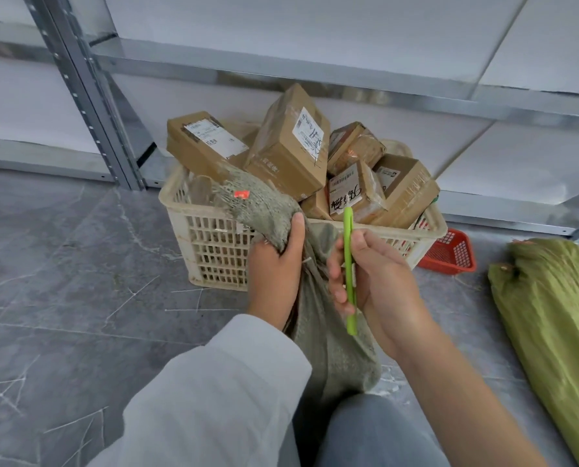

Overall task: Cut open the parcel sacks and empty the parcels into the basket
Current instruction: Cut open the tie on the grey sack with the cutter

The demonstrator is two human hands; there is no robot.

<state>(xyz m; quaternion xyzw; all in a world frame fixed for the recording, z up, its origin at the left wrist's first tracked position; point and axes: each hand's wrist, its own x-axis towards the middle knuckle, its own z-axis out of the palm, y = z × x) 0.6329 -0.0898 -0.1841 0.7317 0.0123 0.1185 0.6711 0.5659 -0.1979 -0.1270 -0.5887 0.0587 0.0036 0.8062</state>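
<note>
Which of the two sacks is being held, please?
The grey-green sack, gripped by the left hand; the brighter green sack lies untouched on the floor at right.

Left hand (276, 264) grips sack (332, 352); right hand (377, 281) fingers (336, 286) curled round cutter (348, 230).

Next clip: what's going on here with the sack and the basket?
A person's left hand grips the bunched end of a grey-green woven sack, while the right hand holds a slim lime-green cutter upright beside it. In front stands a cream plastic slatted basket already piled with taped cardboard parcels. A second, bright green sack lies on the floor to the right, seemingly unopened.
</note>
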